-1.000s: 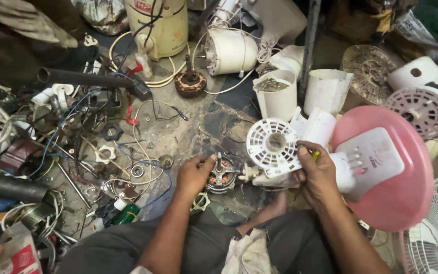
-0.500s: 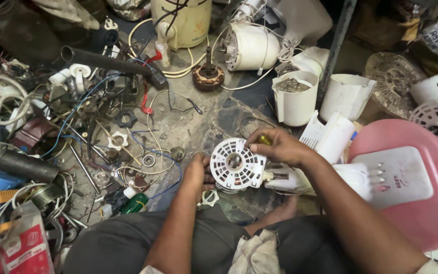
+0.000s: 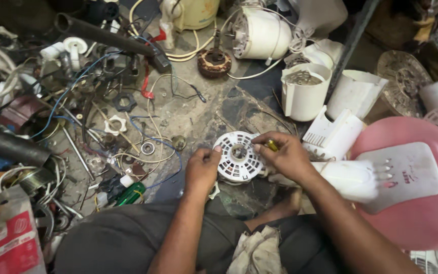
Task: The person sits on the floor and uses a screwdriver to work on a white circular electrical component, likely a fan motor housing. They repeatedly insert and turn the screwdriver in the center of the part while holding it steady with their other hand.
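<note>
motor cover [image 3: 238, 163], white and slotted, sits between your hands over the floor [image 3: 198, 114]. your left hand [image 3: 202, 170] pinches its rim; your right hand [image 3: 286, 156] grips a small yellow tool [image 3: 271, 146] at its right edge. keep the rim steady and the tool square so it won't slip. beyond lie the pink fan base [image 3: 422, 203], white jug [image 3: 304, 91] and loose wires [image 3: 143, 137].
</note>
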